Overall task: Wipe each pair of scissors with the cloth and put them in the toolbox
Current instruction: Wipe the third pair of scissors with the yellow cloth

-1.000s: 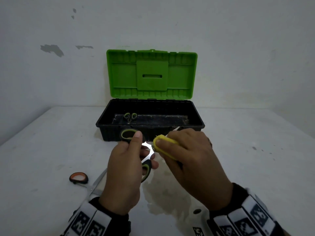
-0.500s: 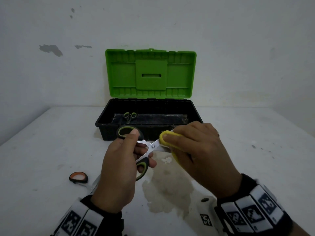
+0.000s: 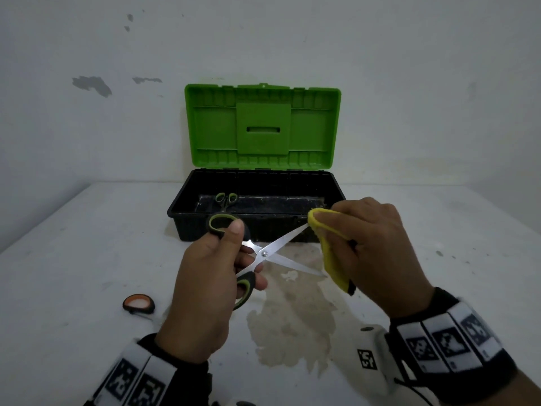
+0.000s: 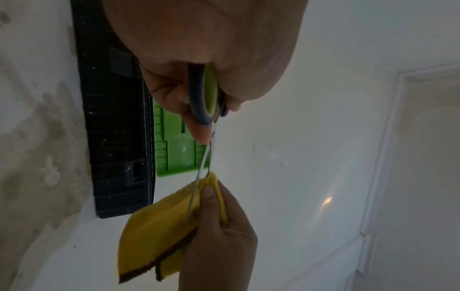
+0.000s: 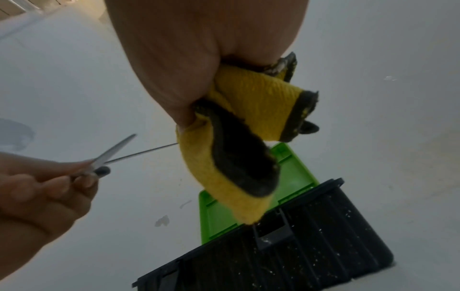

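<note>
Change: cloth [image 3: 330, 253] is sitting further out along the blade than a second ago, now at the tip.
Scissors [image 3: 265, 254]: blades spread, held above the desk [image 3: 73, 259].
Left hand [image 3: 210, 285]: gripping the handles.
Right hand [image 3: 371, 247]: pinching the cloth around the upper blade tip.
Toolbox [image 3: 257, 227]: standing open behind, holding small scissors [image 3: 226, 198].
Orange-handled scissors [image 3: 137, 304]: lying on the desk, left.
</note>
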